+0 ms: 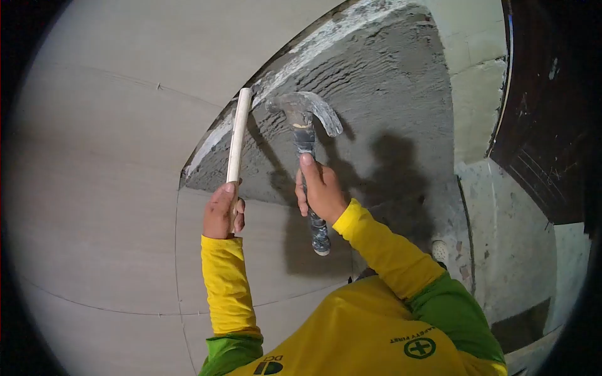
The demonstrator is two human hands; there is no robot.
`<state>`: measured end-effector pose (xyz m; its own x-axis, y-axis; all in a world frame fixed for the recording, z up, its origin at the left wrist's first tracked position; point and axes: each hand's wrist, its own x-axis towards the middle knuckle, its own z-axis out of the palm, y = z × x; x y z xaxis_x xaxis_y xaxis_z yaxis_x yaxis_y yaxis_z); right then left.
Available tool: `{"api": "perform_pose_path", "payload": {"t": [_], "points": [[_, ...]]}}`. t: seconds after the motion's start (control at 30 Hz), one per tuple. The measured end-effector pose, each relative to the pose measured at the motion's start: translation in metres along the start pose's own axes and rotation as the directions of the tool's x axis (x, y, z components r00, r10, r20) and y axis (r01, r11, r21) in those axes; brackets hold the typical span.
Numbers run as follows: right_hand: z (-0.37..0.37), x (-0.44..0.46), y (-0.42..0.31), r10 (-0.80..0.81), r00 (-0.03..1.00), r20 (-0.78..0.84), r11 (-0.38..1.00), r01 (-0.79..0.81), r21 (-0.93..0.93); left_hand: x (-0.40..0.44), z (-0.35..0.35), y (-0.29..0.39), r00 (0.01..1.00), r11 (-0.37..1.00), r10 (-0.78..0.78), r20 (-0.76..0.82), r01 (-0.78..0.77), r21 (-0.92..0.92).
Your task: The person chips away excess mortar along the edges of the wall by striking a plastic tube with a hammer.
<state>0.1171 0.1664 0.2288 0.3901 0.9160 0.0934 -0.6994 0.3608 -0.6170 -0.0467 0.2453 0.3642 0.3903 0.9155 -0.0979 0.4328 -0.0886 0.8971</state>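
My left hand [221, 210] is closed around the lower end of a pale wooden stick [238, 138]. The stick's far end is at the edge of the laid tiles. In my right hand [322, 188] is a claw hammer [301, 106], gripped midway along its dark, taped handle. Its worn head, smeared with grey, points away from me, with the claw curving to the right. Below both tools lies a bed of grey wet-looking mortar [401, 94] with ridged marks. Whether the stick touches the tile edge, I cannot tell.
Large beige tiles [113, 144] with thin joints cover the left side and the near floor. A pale band of cement runs along the curved tile edge. At right stand a wall base [501, 232] and a dark panel [545, 125]. A light shoe [440, 251] shows near my right elbow.
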Motion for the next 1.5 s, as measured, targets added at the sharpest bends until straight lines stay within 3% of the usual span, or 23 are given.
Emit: {"api": "perform_pose_path", "payload": {"t": [0.2, 0.37, 0.8, 1.0, 1.07, 1.3, 1.5], "points": [[0.035, 0.012, 0.033, -0.075, 0.997, -0.030, 0.996, 0.074, -0.043, 0.017, -0.049, -0.010, 0.998, 1.000, 0.024, 0.065, -0.025, 0.014], [0.063, 0.020, 0.047, -0.289, 0.955, -0.072, 0.954, 0.281, -0.101, 0.028, -0.084, -0.017, 0.986, 0.998, -0.002, 0.168, -0.008, 0.058], [0.097, 0.030, 0.080, -0.395, 0.890, -0.227, 0.918, 0.385, -0.090, 0.045, -0.108, -0.019, 0.964, 0.992, 0.056, 0.261, -0.082, 0.091], [0.092, 0.038, 0.082, -0.412, 0.869, -0.273, 0.906, 0.423, -0.018, 0.036, -0.091, -0.014, 0.953, 0.993, 0.038, 0.301, -0.071, 0.098], [0.089, 0.039, 0.077, -0.477, 0.834, -0.277, 0.862, 0.505, 0.037, 0.035, -0.090, -0.014, 0.948, 0.989, 0.051, 0.313, -0.090, 0.113], [0.084, 0.031, 0.051, -0.445, 0.851, -0.277, 0.891, 0.452, -0.041, 0.020, -0.075, 0.005, 0.947, 0.995, 0.040, 0.318, -0.068, 0.077], [0.075, 0.028, 0.033, -0.348, 0.895, -0.280, 0.924, 0.379, 0.060, 0.034, -0.043, 0.019, 0.950, 0.990, 0.031, 0.310, -0.073, 0.124]]}}
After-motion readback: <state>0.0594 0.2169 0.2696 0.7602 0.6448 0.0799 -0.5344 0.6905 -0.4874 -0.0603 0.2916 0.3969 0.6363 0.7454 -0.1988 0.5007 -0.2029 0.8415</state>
